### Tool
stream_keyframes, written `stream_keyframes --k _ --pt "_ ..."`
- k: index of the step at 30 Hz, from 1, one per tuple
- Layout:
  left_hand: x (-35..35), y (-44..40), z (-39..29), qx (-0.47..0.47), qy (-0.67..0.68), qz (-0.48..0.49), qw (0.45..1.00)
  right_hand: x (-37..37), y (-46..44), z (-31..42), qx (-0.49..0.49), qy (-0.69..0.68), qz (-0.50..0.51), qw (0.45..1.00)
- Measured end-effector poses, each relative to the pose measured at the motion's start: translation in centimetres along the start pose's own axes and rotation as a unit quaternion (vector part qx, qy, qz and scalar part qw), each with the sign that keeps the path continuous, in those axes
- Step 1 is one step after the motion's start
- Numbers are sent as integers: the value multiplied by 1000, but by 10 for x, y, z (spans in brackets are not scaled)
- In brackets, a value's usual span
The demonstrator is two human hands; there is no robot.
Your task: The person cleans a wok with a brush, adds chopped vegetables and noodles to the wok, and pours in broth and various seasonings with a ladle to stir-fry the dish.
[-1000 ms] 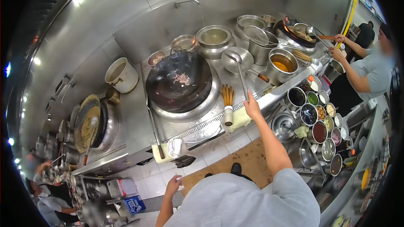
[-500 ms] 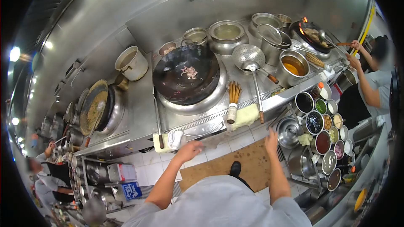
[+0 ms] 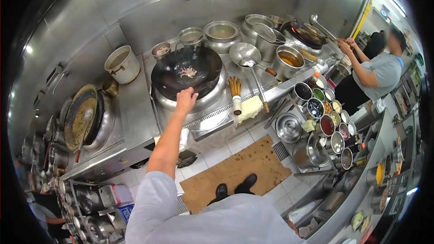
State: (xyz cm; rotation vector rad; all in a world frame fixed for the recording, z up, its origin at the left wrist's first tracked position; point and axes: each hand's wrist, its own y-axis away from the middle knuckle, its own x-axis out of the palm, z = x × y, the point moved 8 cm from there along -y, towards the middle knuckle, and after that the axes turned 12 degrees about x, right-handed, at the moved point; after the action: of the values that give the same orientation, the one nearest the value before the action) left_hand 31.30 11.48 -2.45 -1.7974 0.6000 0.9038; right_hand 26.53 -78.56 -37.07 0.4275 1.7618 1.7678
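Observation:
My left hand (image 3: 186,100) is at the near rim of a large black wok (image 3: 167,73), fingers closed over its edge. A small heap of pale, pinkish sliced food (image 3: 187,72) lies in the wok. Under the wok is a round steel burner ring (image 3: 217,94). Close to the right of the wok stands a bamboo wok brush (image 3: 236,95), bristles up, beside a folded yellow cloth (image 3: 249,110). Only a sliver of skin shows at the right side of my shirt; my right hand itself is out of sight.
A perforated strainer (image 3: 239,54) with a ladle (image 3: 257,86) across it sits right of the wok. Pots of liquid (image 3: 221,30) line the back. Seasoning containers (image 3: 326,125) crowd a right-hand rack. A co-worker (image 3: 377,72) handles another wok at far right. Another wok (image 3: 74,126) stands left.
My left hand has reached forward from the counter's front edge to the wok's near rim. My right hand has dropped out of view. The camera view has turned, and the co-worker's ladle is raised.

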Motion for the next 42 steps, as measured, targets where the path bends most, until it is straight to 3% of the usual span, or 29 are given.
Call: stream_keyframes --k 2,7,10,14,16,18,20,21,22,23,24,25,26,27,28,29,30,31,32,33,34,35,36,37,38,40,41,42 --pt "-10 0 -34 15 10 -51 999 13 7 -7 -11 -4 1 1000" --pt "-26 55 -118 3 23 -82 996 0 8 36 -221 24 -115 968" --pt "-31 90 -153 -6 46 -87 995 -11 -29 42 -147 -63 -54 986" --pt "-33 124 -194 -26 49 -85 995 -43 -2 66 -169 -44 -76 982" --pt "-24 138 -215 -23 48 -74 996 -63 7 79 -255 72 -136 955" --pt "-10 159 -232 -13 64 -80 995 -87 16 86 -327 93 -175 924" --pt "-1 164 -234 -36 -48 -41 997 -105 30 85 -352 103 -245 898" --pt "-2 165 -235 -49 -32 -47 997 -107 55 86 -379 83 -242 889" --pt "3 167 -229 -30 -17 -66 997 -107 86 84 -401 59 -244 881" --pt "-17 159 -251 5 -66 -45 997 -108 112 81 -420 96 -291 854" --pt "-44 152 -289 34 -81 -73 993 -109 130 73 -405 54 -268 872" --pt "-49 151 -316 55 -102 -90 989 -110 119 60 -440 26 -275 855" --pt "-46 154 -339 65 -61 -79 993 -108 122 52 -464 54 -318 825" --pt "-37 165 -367 86 -15 -66 994 -106 128 37 -452 50 -294 841" --pt "-20 180 -392 101 88 -37 990 -105 144 27 -421 52 -308 852" --pt "18 206 -409 113 136 71 982 -107 159 17 -398 62 -312 861" --pt "44 237 -436 109 253 194 942 -117 170 -1 -382 39 -326 864" --pt "83 280 -448 186 269 279 903 -125 183 -12 -393 -7 -339 855" --pt "98 321 -477 183 268 459 827 -133 191 -20 -407 -47 -349 843" --pt "134 374 -470 146 232 589 761 -150 192 -35 -419 -74 -421 801" --pt "144 407 -471 108 258 655 702 -170 185 -49 -429 -97 -489 754" --pt "147 440 -475 69 281 711 641 -199 163 -76 -366 -199 -468 779" --pt "150 454 -471 81 307 672 669 -228 147 -104 -298 -297 -440 793" --pt "153 472 -458 94 333 629 696 -261 172 -122 -319 -307 -552 707" --pt "163 493 -425 73 329 596 729 -294 180 -145 -292 -369 -577 667" --pt "172 535 -341 31 295 568 768 -350 171 -184 -234 -537 -489 646" --pt "169 550 -312 9 267 573 775 -389 154 -208 -185 -475 -591 626" --pt "148 558 -294 -86 267 576 768 -427 117 -233 -134 -404 -682 594"
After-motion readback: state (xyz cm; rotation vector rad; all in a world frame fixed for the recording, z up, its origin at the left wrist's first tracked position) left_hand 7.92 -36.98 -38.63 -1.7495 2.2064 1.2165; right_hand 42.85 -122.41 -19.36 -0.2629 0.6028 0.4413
